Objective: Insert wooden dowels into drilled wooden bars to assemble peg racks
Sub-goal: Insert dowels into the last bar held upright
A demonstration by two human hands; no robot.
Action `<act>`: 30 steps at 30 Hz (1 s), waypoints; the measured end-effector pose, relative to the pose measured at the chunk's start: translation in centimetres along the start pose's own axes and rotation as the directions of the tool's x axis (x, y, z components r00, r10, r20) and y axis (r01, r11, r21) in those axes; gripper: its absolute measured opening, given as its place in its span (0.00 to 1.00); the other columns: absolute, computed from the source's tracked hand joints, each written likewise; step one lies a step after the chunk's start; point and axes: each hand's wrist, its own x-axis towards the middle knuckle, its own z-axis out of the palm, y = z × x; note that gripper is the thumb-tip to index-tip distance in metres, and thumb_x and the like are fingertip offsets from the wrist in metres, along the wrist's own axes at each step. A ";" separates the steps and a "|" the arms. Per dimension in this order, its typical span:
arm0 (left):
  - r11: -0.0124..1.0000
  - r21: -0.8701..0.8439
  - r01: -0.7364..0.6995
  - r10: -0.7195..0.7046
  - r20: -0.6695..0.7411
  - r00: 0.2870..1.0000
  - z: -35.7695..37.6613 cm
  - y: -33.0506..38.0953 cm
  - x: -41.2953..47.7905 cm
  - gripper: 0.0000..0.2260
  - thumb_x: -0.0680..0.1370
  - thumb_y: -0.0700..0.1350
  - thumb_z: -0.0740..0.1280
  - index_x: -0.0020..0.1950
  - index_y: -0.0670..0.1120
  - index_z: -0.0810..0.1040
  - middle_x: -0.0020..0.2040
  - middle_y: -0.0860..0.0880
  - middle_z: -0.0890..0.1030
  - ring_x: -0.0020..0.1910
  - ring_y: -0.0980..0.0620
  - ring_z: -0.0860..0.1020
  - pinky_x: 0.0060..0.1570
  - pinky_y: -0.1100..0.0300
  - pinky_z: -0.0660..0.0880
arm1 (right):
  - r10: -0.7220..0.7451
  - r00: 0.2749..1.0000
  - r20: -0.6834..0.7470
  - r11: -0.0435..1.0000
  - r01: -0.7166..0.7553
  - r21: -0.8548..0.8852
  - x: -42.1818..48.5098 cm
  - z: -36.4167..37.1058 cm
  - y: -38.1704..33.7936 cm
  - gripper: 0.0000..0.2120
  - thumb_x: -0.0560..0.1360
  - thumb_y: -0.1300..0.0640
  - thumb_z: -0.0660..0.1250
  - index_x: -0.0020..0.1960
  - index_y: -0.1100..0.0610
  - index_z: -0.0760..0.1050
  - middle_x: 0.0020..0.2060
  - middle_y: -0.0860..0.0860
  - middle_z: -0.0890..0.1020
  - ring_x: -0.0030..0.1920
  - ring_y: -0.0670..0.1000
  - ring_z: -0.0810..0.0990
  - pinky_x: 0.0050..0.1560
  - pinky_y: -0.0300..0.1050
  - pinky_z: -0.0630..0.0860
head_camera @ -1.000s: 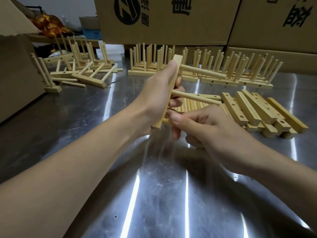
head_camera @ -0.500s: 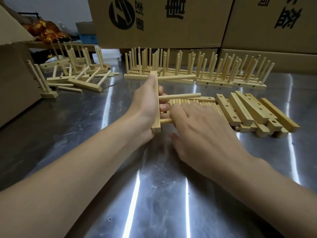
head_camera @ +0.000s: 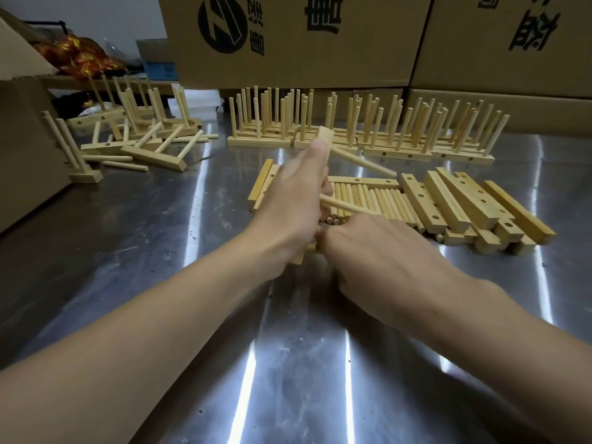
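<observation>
**bar in your left grip, two dowels seated**

the drilled bar [head_camera: 325, 136] stands tilted over the tabletop [head_camera: 288, 363], its top end showing past your thumb. your left grip [head_camera: 294, 200] is wrapped around its middle. two dowels jut from the bar to the right, an upper dowel [head_camera: 365, 162] and a lower dowel [head_camera: 342, 205]. at the bar's bottom end your right grip [head_camera: 378, 251] sits knuckles up with fingers curled under; whether it holds anything cannot be told. just right of the bar lie loose dowels [head_camera: 378, 200], then a pile of drilled bars [head_camera: 455, 203]. behind the bar stands a row of finished racks [head_camera: 352, 133] with cardboard boxes [head_camera: 288, 36] behind them. far left of the bar, tumbled racks [head_camera: 144, 145] lie scattered.
</observation>
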 end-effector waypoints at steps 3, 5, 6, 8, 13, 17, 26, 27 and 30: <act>0.993 0.106 -0.045 0.038 0.064 0.997 0.7 -0.3 -0.5 0.28 0.87 0.64 0.53 0.57 0.40 0.75 0.42 0.41 0.67 0.35 0.52 0.65 0.47 0.37 0.75 | -0.017 0.998 0.065 0.999 0.014 0.042 -0.2 0.5 0.7 0.08 0.77 0.63 0.67 0.49 0.51 0.73 0.31 0.47 0.63 0.29 0.47 0.61 0.27 0.44 0.57; 0.999 0.017 -0.044 0.043 0.054 0.998 0.8 -0.1 -0.5 0.25 0.88 0.61 0.52 0.51 0.41 0.75 0.39 0.43 0.65 0.34 0.51 0.64 0.37 0.48 0.75 | -0.014 0.999 0.044 0.997 0.010 0.075 -0.3 0.6 1.1 0.04 0.79 0.58 0.67 0.52 0.51 0.75 0.32 0.46 0.66 0.32 0.51 0.70 0.30 0.48 0.68; 0.997 -0.063 -0.039 0.041 0.028 0.999 0.6 -0.1 -0.3 0.22 0.89 0.60 0.52 0.47 0.45 0.72 0.37 0.48 0.66 0.32 0.54 0.64 0.32 0.58 0.70 | -0.017 1.000 0.009 0.994 0.016 0.109 -0.2 0.7 1.3 0.03 0.80 0.52 0.66 0.53 0.50 0.74 0.33 0.45 0.68 0.35 0.54 0.75 0.33 0.51 0.72; 0.979 -0.205 0.013 -0.016 -0.015 1.000 0.2 -0.2 0.1 0.21 0.89 0.59 0.52 0.45 0.47 0.69 0.36 0.50 0.69 0.31 0.55 0.67 0.31 0.62 0.66 | 0.013 0.999 -0.033 0.973 -0.005 0.231 -0.3 0.7 1.8 0.16 0.81 0.35 0.60 0.58 0.45 0.72 0.35 0.41 0.72 0.37 0.51 0.76 0.35 0.51 0.71; 0.848 -0.518 0.113 -0.143 -0.017 0.990 -1.8 -0.1 1.0 0.22 0.88 0.62 0.53 0.42 0.49 0.70 0.34 0.52 0.69 0.29 0.56 0.67 0.28 0.62 0.63 | 0.072 0.997 -0.041 0.763 -0.029 0.646 -0.9 1.0 3.0 0.06 0.86 0.37 0.55 0.53 0.30 0.69 0.35 0.37 0.76 0.38 0.42 0.74 0.40 0.43 0.68; 0.720 -0.669 0.184 -0.196 0.059 0.979 -2.4 0.0 1.5 0.22 0.87 0.61 0.56 0.40 0.49 0.71 0.33 0.52 0.69 0.28 0.56 0.66 0.25 0.64 0.62 | 0.108 0.985 -0.138 0.393 0.085 0.916 -0.3 0.3 2.7 0.13 0.87 0.51 0.61 0.54 0.53 0.83 0.50 0.43 0.86 0.54 0.50 0.83 0.56 0.46 0.78; 0.585 -0.755 0.296 -0.176 0.238 0.955 -2.5 0.5 1.3 0.19 0.88 0.58 0.56 0.42 0.48 0.70 0.33 0.52 0.66 0.27 0.56 0.66 0.25 0.64 0.63 | 0.499 0.787 -0.363 0.134 0.343 0.930 -0.7 0.9 2.2 0.07 0.85 0.59 0.66 0.52 0.62 0.80 0.35 0.55 0.83 0.33 0.50 0.80 0.32 0.39 0.75; 0.588 -0.751 0.299 -0.168 0.248 0.954 -2.5 0.6 1.3 0.20 0.88 0.58 0.55 0.42 0.48 0.70 0.33 0.52 0.66 0.27 0.56 0.66 0.25 0.64 0.64 | 0.511 0.778 -0.365 0.124 0.354 0.927 -0.6 1.0 2.2 0.07 0.85 0.59 0.66 0.52 0.62 0.80 0.35 0.56 0.83 0.33 0.51 0.81 0.33 0.39 0.75; 0.578 -0.755 0.309 -0.155 0.271 0.950 -2.4 0.8 1.1 0.20 0.88 0.59 0.55 0.42 0.48 0.70 0.33 0.52 0.65 0.27 0.56 0.66 0.24 0.64 0.66 | 0.508 0.778 -0.369 0.133 0.352 0.926 -0.6 0.9 1.9 0.07 0.85 0.59 0.66 0.52 0.61 0.79 0.37 0.57 0.84 0.34 0.52 0.82 0.33 0.40 0.76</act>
